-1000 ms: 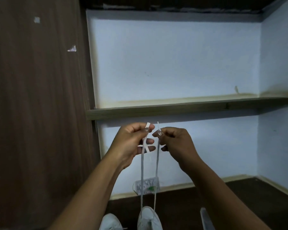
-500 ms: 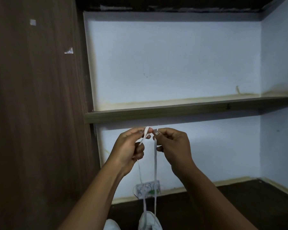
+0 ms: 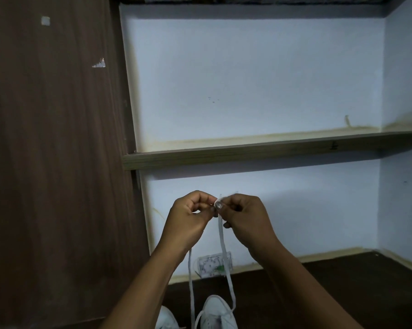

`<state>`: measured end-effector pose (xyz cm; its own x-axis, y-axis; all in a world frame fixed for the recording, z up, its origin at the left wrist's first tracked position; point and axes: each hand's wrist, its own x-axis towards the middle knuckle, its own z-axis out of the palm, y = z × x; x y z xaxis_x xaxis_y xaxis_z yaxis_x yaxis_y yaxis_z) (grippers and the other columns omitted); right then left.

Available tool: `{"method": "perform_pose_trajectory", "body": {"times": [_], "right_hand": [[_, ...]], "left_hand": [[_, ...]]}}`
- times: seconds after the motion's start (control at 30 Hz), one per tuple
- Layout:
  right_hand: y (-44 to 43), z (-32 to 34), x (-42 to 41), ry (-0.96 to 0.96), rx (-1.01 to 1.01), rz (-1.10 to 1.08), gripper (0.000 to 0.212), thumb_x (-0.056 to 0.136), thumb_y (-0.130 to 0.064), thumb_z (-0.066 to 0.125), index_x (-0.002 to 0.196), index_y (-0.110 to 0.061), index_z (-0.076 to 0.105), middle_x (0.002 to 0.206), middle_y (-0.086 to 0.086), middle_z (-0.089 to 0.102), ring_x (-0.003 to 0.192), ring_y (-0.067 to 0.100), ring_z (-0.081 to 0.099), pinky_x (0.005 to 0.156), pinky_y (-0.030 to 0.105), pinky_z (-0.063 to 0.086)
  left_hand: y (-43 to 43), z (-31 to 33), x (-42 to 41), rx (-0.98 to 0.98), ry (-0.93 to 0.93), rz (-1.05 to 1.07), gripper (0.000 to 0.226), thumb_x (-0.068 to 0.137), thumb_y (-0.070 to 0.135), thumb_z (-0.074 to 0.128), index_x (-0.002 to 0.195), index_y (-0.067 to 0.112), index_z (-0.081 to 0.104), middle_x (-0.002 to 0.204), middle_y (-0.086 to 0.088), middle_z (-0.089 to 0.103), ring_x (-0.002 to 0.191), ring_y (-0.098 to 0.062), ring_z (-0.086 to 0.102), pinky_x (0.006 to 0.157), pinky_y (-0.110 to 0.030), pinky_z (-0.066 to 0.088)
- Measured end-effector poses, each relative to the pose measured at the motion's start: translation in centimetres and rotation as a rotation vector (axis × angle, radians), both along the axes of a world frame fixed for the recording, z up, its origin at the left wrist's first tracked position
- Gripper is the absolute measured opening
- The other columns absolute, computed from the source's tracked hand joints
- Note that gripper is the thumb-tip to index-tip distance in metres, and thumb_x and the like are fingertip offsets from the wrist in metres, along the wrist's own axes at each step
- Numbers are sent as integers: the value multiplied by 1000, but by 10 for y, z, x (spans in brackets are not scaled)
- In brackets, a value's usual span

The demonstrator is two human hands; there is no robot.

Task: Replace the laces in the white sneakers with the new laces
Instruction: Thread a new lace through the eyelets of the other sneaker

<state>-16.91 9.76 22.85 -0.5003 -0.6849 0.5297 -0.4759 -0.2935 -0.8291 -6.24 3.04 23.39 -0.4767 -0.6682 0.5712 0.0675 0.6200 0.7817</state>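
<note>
White lace [image 3: 222,236]: two flat strands hang from the raised hands down to the sneaker at 6 o'clock; the top ends meet between the fingertips, where details blur.
Left strand: drops from under the left hand [image 3: 188,222], straight down to the shoe.
Right strand: drops from the pinch point, bends near the shoe's right side.
Left hand: curled closed, thumb and forefinger pinched on the lace end, at 7 o'clock of the pinch.
Right hand [image 3: 245,222]: curled closed, fingertips pinched on the lace end, touching the left hand's fingertips.
Laced sneaker [image 3: 218,313]: white, toe pointing to 12 o'clock, on the floor at the bottom edge.
Second sneaker [image 3: 165,320]: white, just beside the first at its 9 o'clock, mostly cut off.
Floor [image 3: 330,293]: dark.
Small packet [image 3: 214,264]: white with a green spot, against the wall's base, behind the strands.
Shelf [image 3: 247,153]: wooden board at 12 o'clock above the hands.
Wall [image 3: 247,79]: pale blue-white.
Wood panel [image 3: 53,162]: dark brown, at 9 o'clock.
</note>
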Motion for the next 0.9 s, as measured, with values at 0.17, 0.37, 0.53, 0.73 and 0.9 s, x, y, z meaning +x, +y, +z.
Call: {"method": "perform_pose_trajectory", "body": {"times": [0.17, 0.37, 0.53, 0.73, 0.9], "right_hand": [[-3, -7, 7, 6, -24, -28, 13, 87, -17, 65, 77, -17, 74, 70, 1, 69, 69, 20, 65, 67, 38, 57], [-1, -3, 10, -228, -146, 97, 25, 89, -8, 61, 76, -26, 73, 65, -7, 69, 56, 0, 57, 56, 15, 48], [-2, -6, 8, -253, -121, 135, 25, 90, -7, 59, 74, -21, 73, 58, -8, 64, 52, 2, 51, 54, 17, 43], [-7, -12, 7, -173, -83, 67, 24, 89, -9, 60, 71, -20, 71, 67, -8, 68, 64, 2, 62, 61, 20, 48], [-11, -30, 4, -138, -82, -3, 26, 89, -9, 61, 68, -23, 69, 67, -1, 66, 60, 12, 60, 63, 32, 51]], "left_hand": [[0, -2, -2, 245, 42, -73, 13, 90, 8, 59, 77, 6, 59, 59, -3, 58, 44, -9, 51, 47, -23, 45], [1, -6, -4, 422, 108, -176, 25, 95, 3, 48, 70, 9, 54, 52, -1, 45, 37, -7, 28, 38, -18, 23], [-3, -11, -2, 366, 54, -169, 25, 93, 6, 52, 69, 12, 57, 54, -3, 41, 38, -8, 24, 41, -18, 19], [-7, -23, -2, 460, -20, -284, 17, 98, 18, 45, 85, 12, 56, 56, -3, 44, 38, -8, 27, 43, -20, 20], [-10, -46, 0, 421, -121, -397, 39, 97, 19, 45, 65, 19, 66, 52, 0, 39, 38, -6, 24, 39, -16, 19]]}}
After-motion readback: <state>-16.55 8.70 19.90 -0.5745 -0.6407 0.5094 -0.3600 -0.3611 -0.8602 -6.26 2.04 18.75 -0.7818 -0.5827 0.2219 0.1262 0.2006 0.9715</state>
